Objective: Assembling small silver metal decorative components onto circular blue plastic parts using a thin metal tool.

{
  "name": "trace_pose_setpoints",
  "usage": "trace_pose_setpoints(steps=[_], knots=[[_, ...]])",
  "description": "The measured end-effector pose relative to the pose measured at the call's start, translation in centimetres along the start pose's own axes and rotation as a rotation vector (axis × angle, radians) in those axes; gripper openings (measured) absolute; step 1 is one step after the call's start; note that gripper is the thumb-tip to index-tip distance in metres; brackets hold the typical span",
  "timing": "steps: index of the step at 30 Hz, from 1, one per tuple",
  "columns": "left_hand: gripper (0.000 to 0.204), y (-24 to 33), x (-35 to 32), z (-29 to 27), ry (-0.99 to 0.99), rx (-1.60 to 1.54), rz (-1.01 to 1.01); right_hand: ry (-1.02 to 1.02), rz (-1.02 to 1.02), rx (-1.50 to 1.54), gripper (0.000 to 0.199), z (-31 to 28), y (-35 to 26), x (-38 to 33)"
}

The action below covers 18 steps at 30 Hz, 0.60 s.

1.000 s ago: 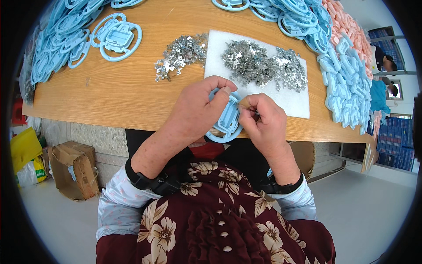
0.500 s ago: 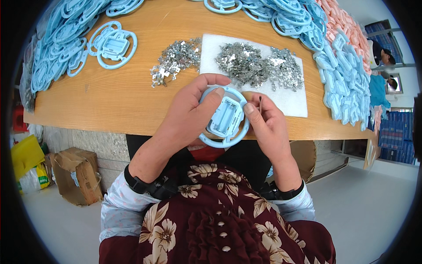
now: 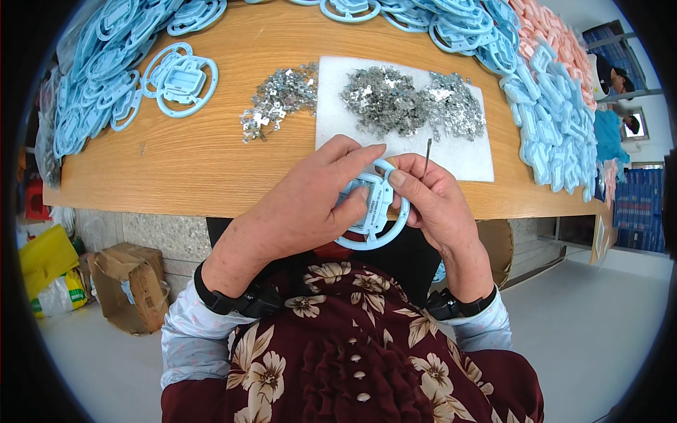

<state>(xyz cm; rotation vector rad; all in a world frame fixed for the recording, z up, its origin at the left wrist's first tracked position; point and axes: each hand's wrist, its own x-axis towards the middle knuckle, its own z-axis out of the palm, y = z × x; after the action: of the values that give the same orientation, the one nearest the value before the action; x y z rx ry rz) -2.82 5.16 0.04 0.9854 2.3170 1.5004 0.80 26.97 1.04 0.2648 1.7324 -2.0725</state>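
Note:
A light blue toy steering wheel with a battery compartment in its middle is held up just off the table's near edge. My left hand is closed on its left side, the thumb lying on the compartment and covering part of it. On the right, my right hand pinches the rim between thumb and fingers. A thin metal tool, like a small screwdriver blade, sticks up from the same hand; its lower part is hidden. Beyond the hands, small silvery metal clips lie heaped on a white foam sheet.
More metal clips lie loose left of the sheet. Two blue wheels rest near a large blue wheel pile; others line the back. Blue parts and pink parts fill the right. A cardboard box stands below.
My left thumb has moved down from the rim onto the battery compartment. The wheel has shifted slightly right and down, and the metal tool now stands up higher from my right hand.

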Motion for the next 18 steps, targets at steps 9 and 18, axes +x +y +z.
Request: trace_pose_setpoints(steps=[9, 18], knots=[[0.042, -0.6, -0.6, 0.6, 0.051, -0.782, -0.321, 0.064, -0.232, 0.048, 0.02, 1.8, 0.6, 0.7], [0.041, -0.5, -1.0, 0.7, -0.093, -1.022, -0.457, -0.098, -0.149, -0.142, 0.024, 1.3, -0.9, 1.5]])
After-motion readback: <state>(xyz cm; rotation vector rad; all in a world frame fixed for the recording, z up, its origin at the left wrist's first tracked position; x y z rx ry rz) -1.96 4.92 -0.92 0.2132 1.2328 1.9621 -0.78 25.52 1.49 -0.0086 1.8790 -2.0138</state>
